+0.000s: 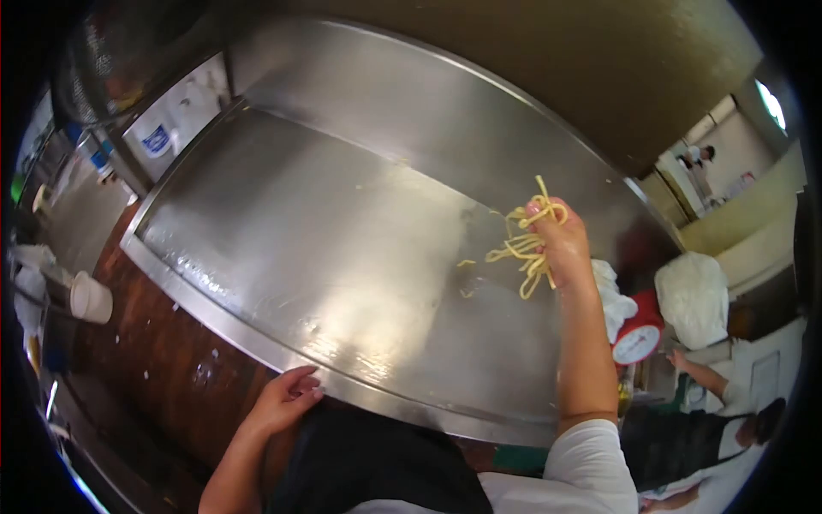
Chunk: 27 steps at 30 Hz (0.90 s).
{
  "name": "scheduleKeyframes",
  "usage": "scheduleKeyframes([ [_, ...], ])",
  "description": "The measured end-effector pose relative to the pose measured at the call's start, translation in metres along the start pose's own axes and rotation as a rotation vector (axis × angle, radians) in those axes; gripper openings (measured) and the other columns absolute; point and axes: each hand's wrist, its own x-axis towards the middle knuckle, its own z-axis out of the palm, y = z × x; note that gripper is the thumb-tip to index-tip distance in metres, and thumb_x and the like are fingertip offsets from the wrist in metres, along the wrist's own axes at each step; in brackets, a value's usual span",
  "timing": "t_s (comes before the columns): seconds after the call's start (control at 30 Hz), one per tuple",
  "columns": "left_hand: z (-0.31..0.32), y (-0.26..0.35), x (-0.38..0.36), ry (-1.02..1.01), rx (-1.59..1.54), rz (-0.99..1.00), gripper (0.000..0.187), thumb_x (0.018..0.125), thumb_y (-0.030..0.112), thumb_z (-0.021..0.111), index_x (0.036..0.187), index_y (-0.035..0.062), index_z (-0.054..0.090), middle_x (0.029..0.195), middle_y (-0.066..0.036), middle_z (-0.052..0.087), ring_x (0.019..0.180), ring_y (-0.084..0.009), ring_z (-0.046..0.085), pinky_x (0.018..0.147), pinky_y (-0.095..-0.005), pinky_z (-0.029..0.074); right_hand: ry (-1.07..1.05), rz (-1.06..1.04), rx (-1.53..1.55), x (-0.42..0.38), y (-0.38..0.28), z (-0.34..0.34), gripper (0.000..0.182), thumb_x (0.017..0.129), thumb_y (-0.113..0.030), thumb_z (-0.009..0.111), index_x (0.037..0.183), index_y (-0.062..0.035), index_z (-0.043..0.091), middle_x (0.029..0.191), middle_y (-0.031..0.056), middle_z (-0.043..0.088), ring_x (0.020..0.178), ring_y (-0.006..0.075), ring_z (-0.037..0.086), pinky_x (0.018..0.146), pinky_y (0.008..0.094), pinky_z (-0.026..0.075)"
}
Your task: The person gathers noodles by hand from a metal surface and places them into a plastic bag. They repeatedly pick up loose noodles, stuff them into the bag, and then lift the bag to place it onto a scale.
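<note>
My right hand (pixel 565 240) is closed around a bunch of thick, pale yellow noodles (pixel 514 248). Their ends hang out between the fingers and stick up above the hand, over the right part of a wide stainless steel worktop (pixel 317 231). A few stray noodle bits (pixel 467 263) lie on the metal just left of the bunch. My left hand (pixel 289 400) is at the worktop's front edge, near my dark apron (pixel 377 463). Its fingers are loosely bent, with a gap by the thumb, and I see nothing in it.
A red scale (pixel 638 330) with a round white dial stands at the right, beside white plastic bags (pixel 692 300). Another person (pixel 685 441) in a dark apron is at the lower right. A white bucket (pixel 91 298) is at the left, by the wet brown floor (pixel 171 343).
</note>
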Motion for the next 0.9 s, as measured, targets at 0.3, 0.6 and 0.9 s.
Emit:
scheduleKeyframes([
  [0.3, 0.034, 0.01, 0.026, -0.135, -0.185, 0.016, 0.062, 0.093, 0.039, 0.063, 0.139, 0.0018, 0.044, 0.116, -0.014, 0.064, 0.103, -0.0208, 0.063, 0.09, -0.0323, 0.049, -0.067, 0.072, -0.111, -0.045, -0.016, -0.025, 0.019, 0.088, -0.027, 0.07, 0.094, -0.0096, 0.064, 0.079, -0.003, 0.06, 0.068, 0.0066, 0.053, 0.057, 0.025, 0.043],
  [0.6, 0.085, 0.069, 0.086, 0.178, -0.292, 0.286, 0.07, 0.097, 0.055, 0.042, 0.147, 0.0071, 0.035, 0.152, -0.012, 0.035, 0.141, -0.0277, 0.03, 0.112, -0.0454, 0.023, -0.443, -0.118, 0.025, -0.089, 0.077, 0.111, 0.013, 0.088, -0.015, 0.068, 0.096, -0.0056, 0.065, 0.087, 0.0049, 0.067, 0.08, 0.0134, 0.062, 0.072, 0.0278, 0.05],
  [0.9, 0.041, 0.038, 0.08, 0.319, -0.179, 0.298, 0.055, 0.095, 0.018, 0.057, 0.143, -0.0001, 0.039, 0.149, -0.019, 0.037, 0.141, -0.0307, 0.031, 0.116, -0.041, 0.022, -0.522, -0.145, -0.747, -0.062, 0.14, 0.102, 0.036, 0.082, -0.037, 0.069, 0.104, -0.0093, 0.067, 0.103, 0.0164, 0.064, 0.097, 0.0321, 0.063, 0.082, 0.0394, 0.05],
])
